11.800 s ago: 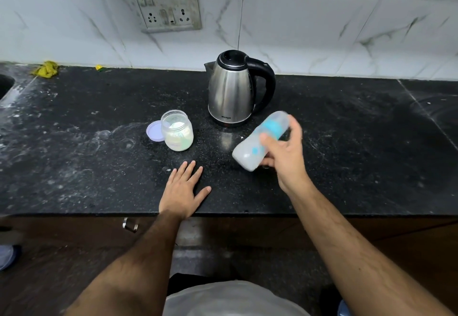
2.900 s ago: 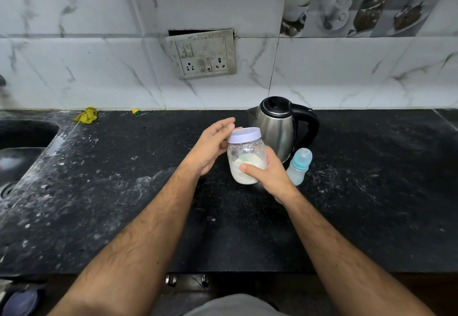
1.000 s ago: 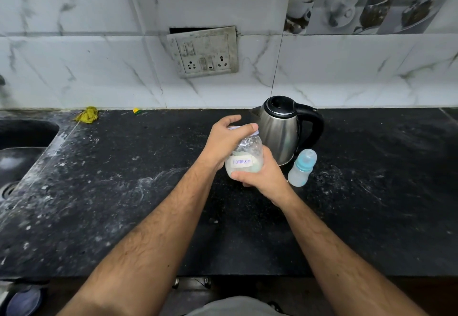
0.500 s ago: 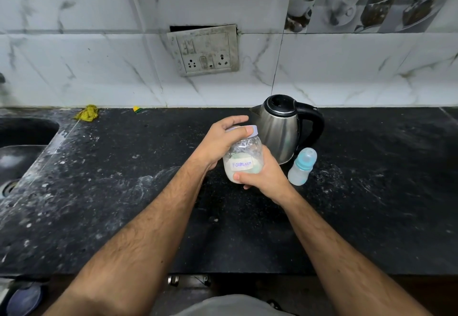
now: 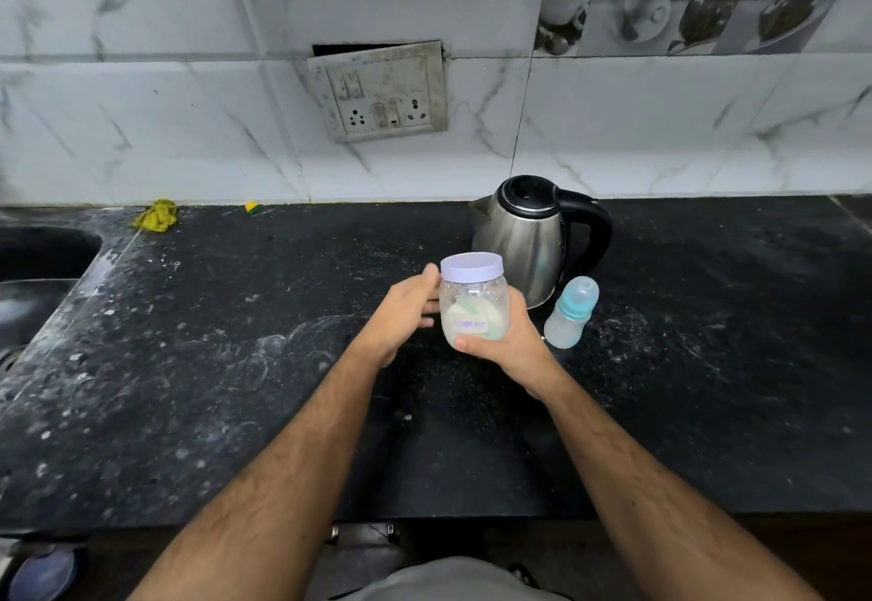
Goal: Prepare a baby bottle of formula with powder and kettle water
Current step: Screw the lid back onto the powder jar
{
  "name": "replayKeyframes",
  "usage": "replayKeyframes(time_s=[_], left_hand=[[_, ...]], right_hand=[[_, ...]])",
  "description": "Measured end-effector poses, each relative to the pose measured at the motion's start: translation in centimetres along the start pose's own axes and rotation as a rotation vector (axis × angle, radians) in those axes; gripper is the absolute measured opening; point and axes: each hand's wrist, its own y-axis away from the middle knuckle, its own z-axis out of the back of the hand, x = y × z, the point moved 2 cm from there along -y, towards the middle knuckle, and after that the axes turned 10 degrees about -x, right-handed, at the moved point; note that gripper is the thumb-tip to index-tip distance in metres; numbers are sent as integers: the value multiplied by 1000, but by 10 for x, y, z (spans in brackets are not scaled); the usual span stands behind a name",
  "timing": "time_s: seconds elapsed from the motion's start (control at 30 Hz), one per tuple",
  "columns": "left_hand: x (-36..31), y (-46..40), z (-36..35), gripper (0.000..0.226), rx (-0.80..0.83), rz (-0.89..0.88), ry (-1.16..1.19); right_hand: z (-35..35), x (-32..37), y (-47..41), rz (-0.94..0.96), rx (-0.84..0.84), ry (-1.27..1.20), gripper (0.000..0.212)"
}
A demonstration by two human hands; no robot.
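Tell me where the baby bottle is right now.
In the head view, the baby bottle stands on the black counter, right of centre, just in front of the kettle and right of the formula jar.

A home kitchen: beyond the hands a steel kettle (image 5: 528, 237) stands on the black stone counter (image 5: 236, 341), marble-look tiles (image 5: 141, 105) and a socket plate (image 5: 377, 91) behind, a sink (image 5: 33, 261) far left.

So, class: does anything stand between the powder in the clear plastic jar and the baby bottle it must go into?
Yes. The jar's lilac screw lid is on, and the frosted baby bottle wears its blue teat cap. Nothing stands on the counter between them.
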Motion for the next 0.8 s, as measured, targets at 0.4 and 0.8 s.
replayKeyframes(time_s=[0.4,0.8], left_hand=[[38,-7,-8,36,76,48,46],[46,-19,-25,56,87,46,57]], right_hand=[[18,-23,-19,-26,77,278,75],[17,-39,-31,-33,-69,453,90]])
